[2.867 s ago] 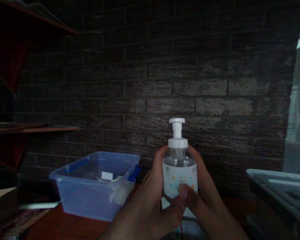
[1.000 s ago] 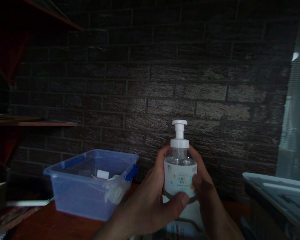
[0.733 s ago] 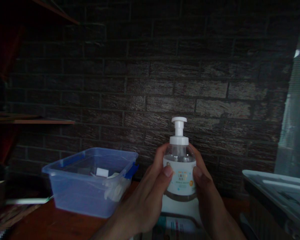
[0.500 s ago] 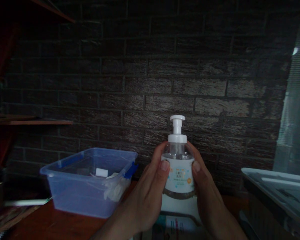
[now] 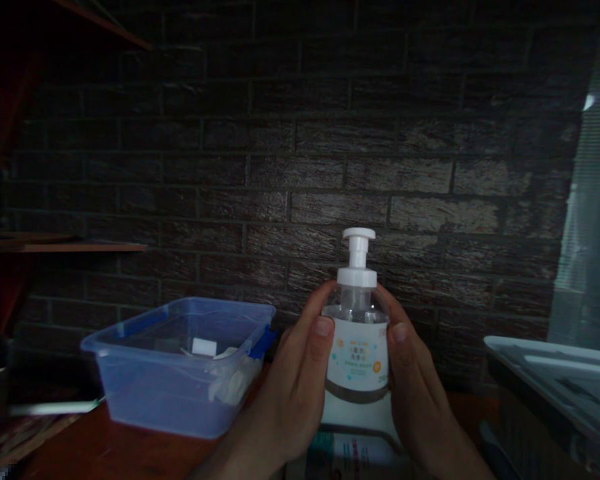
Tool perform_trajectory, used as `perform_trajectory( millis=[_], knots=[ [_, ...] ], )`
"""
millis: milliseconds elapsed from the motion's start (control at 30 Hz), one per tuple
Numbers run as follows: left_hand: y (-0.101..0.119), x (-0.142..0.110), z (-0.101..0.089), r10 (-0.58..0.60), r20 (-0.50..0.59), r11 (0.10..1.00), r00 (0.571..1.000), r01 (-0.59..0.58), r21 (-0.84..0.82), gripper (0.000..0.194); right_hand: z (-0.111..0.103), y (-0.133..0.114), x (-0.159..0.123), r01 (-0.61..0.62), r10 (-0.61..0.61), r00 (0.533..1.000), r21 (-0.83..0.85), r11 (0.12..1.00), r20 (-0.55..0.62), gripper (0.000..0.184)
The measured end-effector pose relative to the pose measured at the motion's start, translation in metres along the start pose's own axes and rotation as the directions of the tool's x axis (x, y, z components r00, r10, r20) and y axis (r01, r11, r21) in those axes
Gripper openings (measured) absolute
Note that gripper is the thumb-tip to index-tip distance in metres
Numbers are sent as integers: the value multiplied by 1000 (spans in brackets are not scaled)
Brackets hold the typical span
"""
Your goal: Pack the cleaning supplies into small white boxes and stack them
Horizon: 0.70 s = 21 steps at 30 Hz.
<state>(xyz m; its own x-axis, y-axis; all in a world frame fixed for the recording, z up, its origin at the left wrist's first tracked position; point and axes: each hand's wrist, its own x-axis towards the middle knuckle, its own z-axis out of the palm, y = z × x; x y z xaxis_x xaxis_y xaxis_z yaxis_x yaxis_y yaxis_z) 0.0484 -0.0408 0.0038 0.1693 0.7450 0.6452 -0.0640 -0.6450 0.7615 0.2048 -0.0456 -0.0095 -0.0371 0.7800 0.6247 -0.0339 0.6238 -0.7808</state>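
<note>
Evidently, the left hand and the right hand were clasping 1 pump bottle together from where I watched, 1 palm on each side. I saw the left thumb pressed at the label's left edge and the right thumb at its right edge, while the other fingers curved round behind, partly hidden from me.

The bottle stood upright, right of the middle of my view, its white pump raised above clear shoulders and its printed label turned toward me. Just below it I made out a pale object and, nearer, a printed surface; I couldn't tell whether the bottle rested on anything.

To the left, near the left hand, a bluish plastic tub sat on a red-brown tabletop, with a small white block and some crumpled white material inside. Off to the right I had a container with a pale lid. Farther out, a shelf jutted in at the left, and a dark brick wall filled the background.
</note>
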Motion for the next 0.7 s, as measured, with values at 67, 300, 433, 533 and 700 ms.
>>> perform_trajectory(
  millis=[67, 300, 433, 533, 700],
  knots=[
    [1, 0, -1, 9, 13, 1000, 1000, -9, 1, 57, 1, 0, 0, 24, -23, 1000, 10, 1000, -17, 63],
    [1, 2, -1, 111, 258, 990, 960, -129, 54, 83, 1, -9, 0, 32, -32, 999, -8, 999, -12, 60],
    [2, 5, 2, 97, 258, 991, 961, -117, 61, 87, 3, -10, 1, 47, -47, 997, -1, 999, -58, 55],
    [3, 6, 2, 101, 245, 990, 964, -121, 69, 94, 6, -8, 1, 28, -27, 995, 15, 999, -98, 55],
    [5, 7, -1, 86, 172, 993, 981, -97, 60, 103, 4, -8, 5, -1, 7, 996, 77, 997, -84, 55]
  ],
)
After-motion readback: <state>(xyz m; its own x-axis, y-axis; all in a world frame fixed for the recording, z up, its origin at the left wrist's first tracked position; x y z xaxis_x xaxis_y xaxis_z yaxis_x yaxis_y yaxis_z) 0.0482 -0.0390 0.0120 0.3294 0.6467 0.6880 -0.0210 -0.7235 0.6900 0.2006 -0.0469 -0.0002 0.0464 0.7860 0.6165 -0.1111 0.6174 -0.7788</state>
